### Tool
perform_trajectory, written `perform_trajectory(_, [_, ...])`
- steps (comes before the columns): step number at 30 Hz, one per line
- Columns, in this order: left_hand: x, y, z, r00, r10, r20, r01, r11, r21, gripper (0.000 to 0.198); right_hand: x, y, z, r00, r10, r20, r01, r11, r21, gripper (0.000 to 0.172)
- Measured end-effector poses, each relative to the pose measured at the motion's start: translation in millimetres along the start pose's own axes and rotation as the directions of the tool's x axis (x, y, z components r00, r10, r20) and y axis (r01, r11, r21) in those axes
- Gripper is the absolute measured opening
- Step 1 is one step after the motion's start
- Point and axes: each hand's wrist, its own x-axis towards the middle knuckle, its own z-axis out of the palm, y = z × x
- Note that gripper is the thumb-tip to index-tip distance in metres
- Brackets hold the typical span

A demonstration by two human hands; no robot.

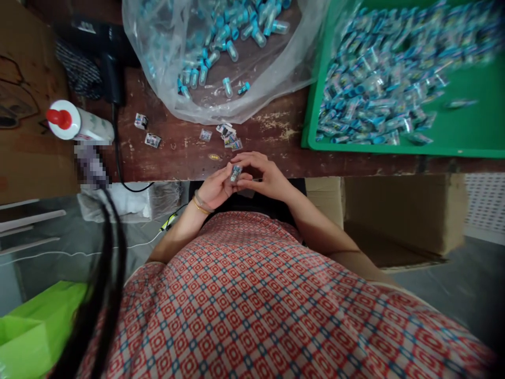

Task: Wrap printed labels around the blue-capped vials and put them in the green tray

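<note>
A small clear vial (235,173) with a printed wrap around it is held at the table's front edge. My left hand (216,188) is closed on it, thumb along its side. My right hand (263,176) has its fingers curled around the vial's other side, fingertips at or very near it; the exact contact is hard to make out. Just beyond my hands lie small printed wrappers (229,136) in a loose pile, with a single wrapper (205,135) to their left.
A clear plastic bag (244,111) of blue-capped vials lies open at the back. On the right, a green tray (465,131) carries many wrapped vials. A white bottle with red cap (92,123), a black hair dryer (112,79) and its cable stand left. Two wrapper stacks (152,140) lie nearby.
</note>
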Motion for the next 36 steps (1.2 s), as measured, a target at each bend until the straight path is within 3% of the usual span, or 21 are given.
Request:
perform_trajectory(5, [-6,-2,6.6,0.986,0.153,-0.066,-0.145,0.982,0.12,0.038,3,-10,-2,0.992,0.037,-0.123,-0.039,0.999,-0.015,0.007])
perform_trajectory(12, [-14,-10,11.6,0.975,0.205,-0.088,-0.187,0.965,0.186,0.041,1,-6,18,0.964,0.134,-0.231,-0.106,0.986,0.129,0.015])
perform_trajectory(18, [-20,-15,22.6,0.984,0.174,-0.032,-0.17,0.98,0.105,0.042,-6,-4,23,0.932,0.036,-0.36,-0.02,0.999,0.047,0.025])
perform_trajectory(22, [-27,-18,29.5,0.995,0.1,0.029,-0.101,0.994,0.04,0.045,-14,-7,19,0.947,0.107,-0.304,-0.065,0.987,0.145,0.045])
perform_trajectory(26, [-37,-23,33.9,0.998,0.045,0.04,-0.047,0.998,0.051,0.052,-27,-12,15,0.972,0.108,-0.211,-0.053,0.967,0.251,0.041])
perform_trajectory(30, [-49,-34,37.9,0.978,0.209,-0.016,-0.202,0.96,0.195,0.041,-44,-20,17,0.954,0.013,-0.299,0.022,0.993,0.112,0.028])
perform_trajectory(32, [-55,-41,40.2,0.963,0.269,0.008,-0.263,0.937,0.228,0.041,-52,-26,21,0.95,-0.007,-0.312,0.055,0.988,0.143,0.018])
perform_trajectory(36, [-67,-54,44.4,0.969,0.234,0.076,-0.245,0.946,0.21,0.052,-69,-38,33,0.968,0.004,-0.25,0.073,0.951,0.299,0.037])
